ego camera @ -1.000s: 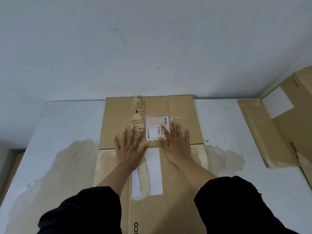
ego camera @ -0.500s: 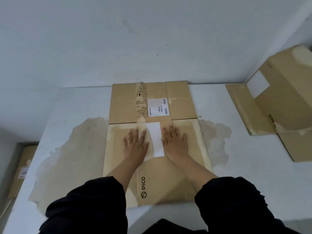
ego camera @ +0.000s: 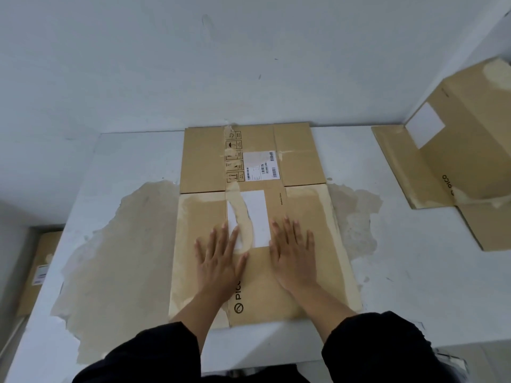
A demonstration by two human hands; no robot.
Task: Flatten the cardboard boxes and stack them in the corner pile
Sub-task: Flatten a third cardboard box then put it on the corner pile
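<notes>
My hands lie flat, fingers straight and spread, pressing down side by side: my left hand (ego camera: 221, 261) with its fingertips over the lower left edge of a white patch, my right hand (ego camera: 293, 255) just beside that patch on its right. Under them is the white desk (ego camera: 414, 286), pushed against a white wall (ego camera: 249, 64), its top worn through to a large tan scuffed area (ego camera: 119, 258) at left and a smaller one at right. The flattened cardboard box (ego camera: 257, 217) lies in the middle of the desk, its far edge touching the wall, its near edge short of the desk's front; both my palms rest on its near panel. A second cardboard box (ego camera: 464, 161), partly unfolded, sits well apart at the right, one part flat on the desk and the other leaning up in the corner. A third piece of cardboard (ego camera: 41, 272) stands low beside the desk at left. On the flattened box, the white patch (ego camera: 255, 217) lies between my hands, a shipping label (ego camera: 260, 165) with barcodes sits on the far panel, and a black PICO logo (ego camera: 238, 299) shows near my left wrist.
</notes>
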